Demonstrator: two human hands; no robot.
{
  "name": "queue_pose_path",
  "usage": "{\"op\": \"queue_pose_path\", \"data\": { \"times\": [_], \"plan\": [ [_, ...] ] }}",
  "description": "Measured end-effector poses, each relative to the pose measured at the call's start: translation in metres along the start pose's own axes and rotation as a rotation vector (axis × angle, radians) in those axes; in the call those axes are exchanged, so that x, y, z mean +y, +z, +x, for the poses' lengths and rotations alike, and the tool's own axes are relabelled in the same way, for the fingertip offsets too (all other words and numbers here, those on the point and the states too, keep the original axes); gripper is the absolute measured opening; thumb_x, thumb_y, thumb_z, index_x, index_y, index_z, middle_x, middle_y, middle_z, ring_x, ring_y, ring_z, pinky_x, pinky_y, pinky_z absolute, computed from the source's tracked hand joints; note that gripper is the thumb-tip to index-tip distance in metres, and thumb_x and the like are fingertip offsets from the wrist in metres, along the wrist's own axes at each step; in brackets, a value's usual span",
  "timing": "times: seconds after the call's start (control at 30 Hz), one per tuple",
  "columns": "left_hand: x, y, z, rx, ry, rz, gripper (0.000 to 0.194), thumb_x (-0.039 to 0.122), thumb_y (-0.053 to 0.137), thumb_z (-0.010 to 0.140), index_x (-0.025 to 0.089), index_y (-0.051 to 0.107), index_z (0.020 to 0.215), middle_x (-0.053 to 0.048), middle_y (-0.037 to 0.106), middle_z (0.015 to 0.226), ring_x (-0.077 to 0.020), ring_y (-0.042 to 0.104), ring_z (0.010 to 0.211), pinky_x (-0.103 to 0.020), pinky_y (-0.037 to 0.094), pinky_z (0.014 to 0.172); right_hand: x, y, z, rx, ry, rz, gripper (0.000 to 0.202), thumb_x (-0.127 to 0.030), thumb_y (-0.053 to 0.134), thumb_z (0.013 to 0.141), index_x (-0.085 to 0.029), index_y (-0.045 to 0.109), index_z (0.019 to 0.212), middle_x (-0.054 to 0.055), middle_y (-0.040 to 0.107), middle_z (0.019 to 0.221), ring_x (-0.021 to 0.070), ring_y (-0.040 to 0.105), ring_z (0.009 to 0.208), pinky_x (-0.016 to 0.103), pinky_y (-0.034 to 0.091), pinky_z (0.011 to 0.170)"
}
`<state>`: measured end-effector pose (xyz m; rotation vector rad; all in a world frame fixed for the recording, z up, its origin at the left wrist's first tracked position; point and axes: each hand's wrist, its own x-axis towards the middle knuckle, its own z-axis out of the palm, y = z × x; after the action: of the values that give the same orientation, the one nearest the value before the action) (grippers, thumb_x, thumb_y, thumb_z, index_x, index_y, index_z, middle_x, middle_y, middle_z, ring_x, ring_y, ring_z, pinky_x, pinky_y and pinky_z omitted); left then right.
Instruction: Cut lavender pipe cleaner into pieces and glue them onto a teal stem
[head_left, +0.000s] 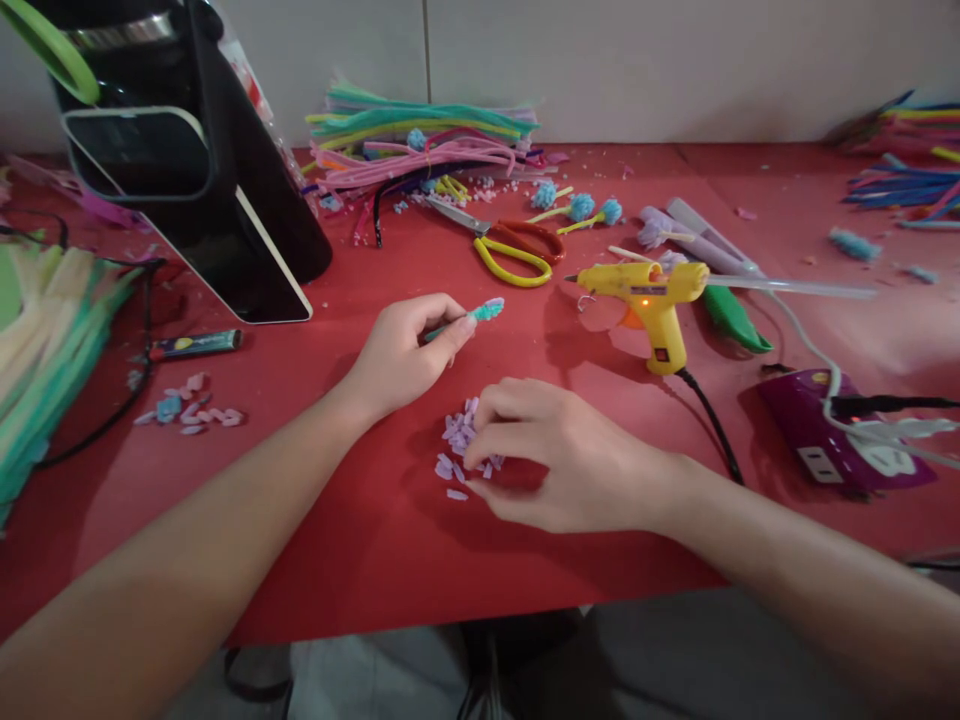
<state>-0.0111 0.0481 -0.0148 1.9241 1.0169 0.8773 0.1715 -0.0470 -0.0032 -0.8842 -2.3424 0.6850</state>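
Observation:
My left hand [412,350] pinches a teal fuzzy pipe cleaner [487,311] between thumb and fingers. Its tip, pointing right, carries a bit of lavender, and the rest of it runs into my grip. Lower down, my right hand [559,455] hovers over a small pile of lavender fuzzy pieces [456,435]. Its fingers are bent and the thumb is apart from them, with nothing visible between. Part of the pile is hidden behind the fingers. A yellow hot glue gun [649,290], its orange light lit and a clear stick in its back, stands to the right of both hands.
Scissors [517,250] with yellow and red handles lie beyond my left hand, near blue pom-pom stems [580,207]. Pipe cleaner bundles [427,150] line the wall. A black tumbler [187,170] leans at left beside scattered pink pieces [196,410]. A purple power strip [825,430] sits right.

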Motion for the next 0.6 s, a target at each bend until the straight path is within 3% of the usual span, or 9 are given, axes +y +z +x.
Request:
{"op": "queue_pose_path", "data": {
  "times": [0.2,0.4,0.6],
  "plan": [
    [0.001,0.0,-0.001,-0.004,-0.003,-0.006,0.024,0.029,0.062,0.093,0.018,0.059,0.071,0.002,0.056,0.058,-0.0096,0.047,0.052,-0.026,0.038,0.052,-0.004,0.003,0.0,-0.044,-0.054,-0.098,0.011,-0.018,0.066,0.083,-0.019,0.074,0.09,0.006,0.067,0.094,0.0167,0.058,0.084,0.033,0.044,0.079],
    [-0.001,0.0,-0.001,-0.003,0.011,-0.004,0.022,0.029,0.063,0.092,0.018,0.06,0.073,0.002,0.057,0.058,-0.0099,0.048,0.052,-0.026,0.038,0.052,-0.006,0.008,0.0,-0.076,-0.114,-0.189,0.018,-0.033,0.066,0.092,-0.018,0.075,0.087,0.005,0.065,0.091,0.0166,0.055,0.08,0.033,0.041,0.075],
    [-0.002,0.0,-0.001,-0.003,0.001,-0.019,0.021,0.028,0.062,0.092,0.018,0.061,0.074,0.002,0.057,0.058,-0.0095,0.047,0.051,-0.026,0.038,0.052,-0.005,0.017,0.001,-0.138,-0.141,-0.263,0.032,-0.023,0.045,0.105,-0.016,0.07,0.086,0.007,0.065,0.092,0.0173,0.054,0.084,0.034,0.041,0.079]
  ]
}}
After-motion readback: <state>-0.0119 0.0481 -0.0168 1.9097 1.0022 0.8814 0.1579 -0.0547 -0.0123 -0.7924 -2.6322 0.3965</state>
